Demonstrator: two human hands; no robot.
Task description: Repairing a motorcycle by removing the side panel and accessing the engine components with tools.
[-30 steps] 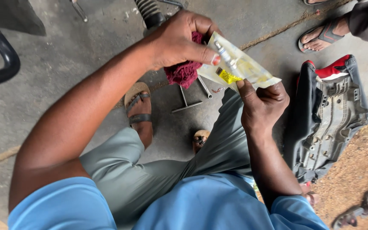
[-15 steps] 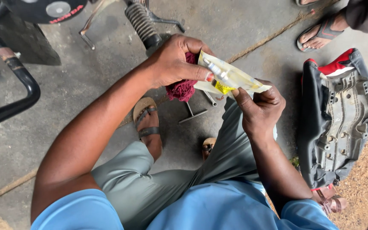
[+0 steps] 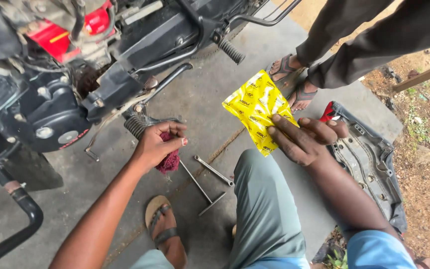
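The motorbike [image 3: 51, 74] is the biggest thing here. It stands on the grey floor [image 3: 210, 84], and its side is open, so the dark engine and the red part show. That puts the inside bits within reach of someone sitting low beside it.

Far to the right of the bike lies a seat [image 3: 374, 174], flipped over with its hollow grey underside up. Nothing sits in that hollow that I can see. It lies off to the side, away from the open bike.

Beyond it, also right of the bike, another person stands in sandals [image 3: 294, 79] and dark trousers.

Just below the bike's footpeg [image 3: 138, 124] is the left hand [image 3: 158, 147]. It is curled tight around a red rag [image 3: 169, 160] — the rag is bunched in the fist and pokes out underneath.

Right of that hand, still near the bike, two wrenches [image 3: 207, 184] lie flat on the floor, one T-shaped, close by for grabbing.

The right hand [image 3: 304, 139] is further right of the bike, above the knee. It pinches a yellow packet [image 3: 257, 114] by its lower corner, fingers flat on top — so the packet hangs out in the air, turned up toward the eyes. The packet is flat. I cannot tell what is in it, or whether it is open.
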